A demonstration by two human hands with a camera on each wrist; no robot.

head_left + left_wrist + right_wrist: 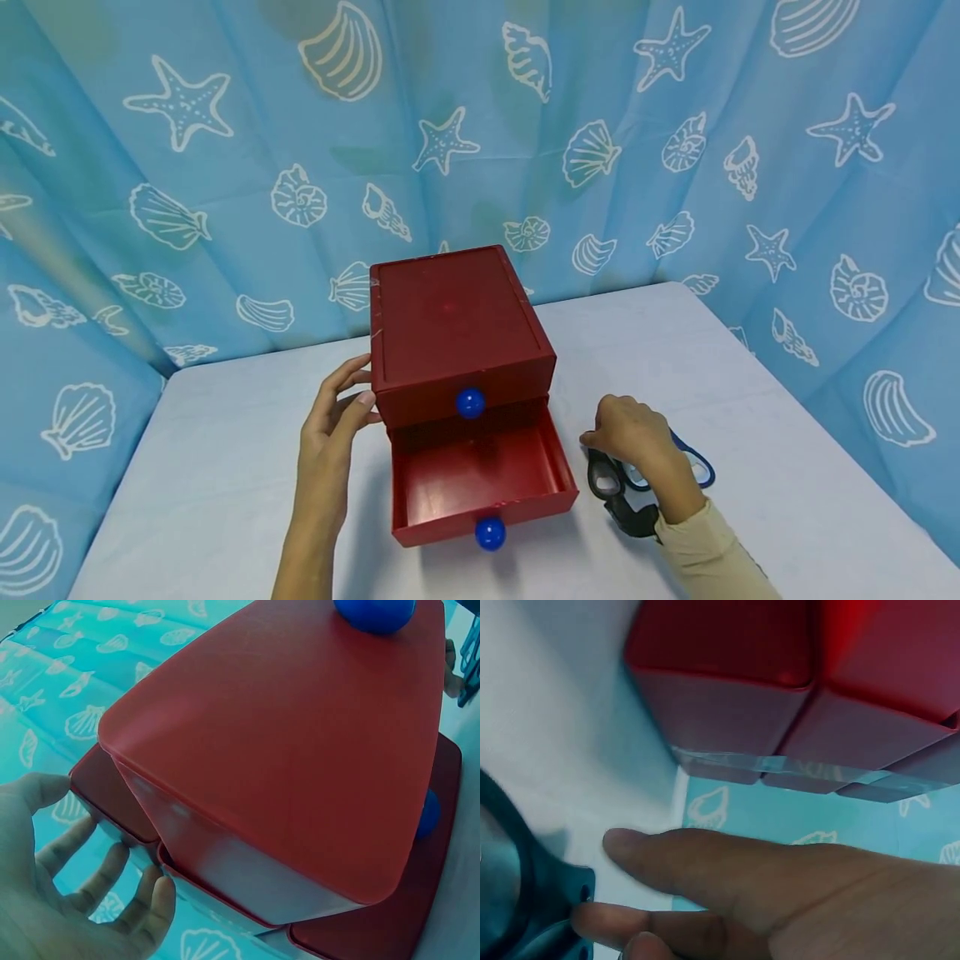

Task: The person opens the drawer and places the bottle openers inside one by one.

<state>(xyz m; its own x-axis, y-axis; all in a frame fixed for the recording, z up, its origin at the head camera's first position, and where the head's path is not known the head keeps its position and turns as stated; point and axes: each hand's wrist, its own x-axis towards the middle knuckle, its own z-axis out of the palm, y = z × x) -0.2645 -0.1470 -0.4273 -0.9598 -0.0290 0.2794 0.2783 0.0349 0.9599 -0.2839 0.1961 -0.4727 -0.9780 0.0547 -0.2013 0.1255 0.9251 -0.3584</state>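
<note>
A red drawer box (450,317) with blue knobs stands in the middle of the head view. Its pulled-out drawer (480,483) has a bare floor, and another knobbed drawer front shows beyond it in the left wrist view. My left hand (327,433) rests at the box's left side, fingers spread along its wall. To the right, my right hand (633,433) is low over a black looped piece (603,473) and a blue-rimmed loop (701,467), like scissor handles. In the right wrist view, the forefinger (615,921) meets a dark piece's edge; the thumb (675,859) lies apart.
A white-covered table (225,467) carries everything. Blue curtains (247,125) with white shells and starfish hang behind it and at both sides. Clear tape (780,766) runs across the back part of the box's side.
</note>
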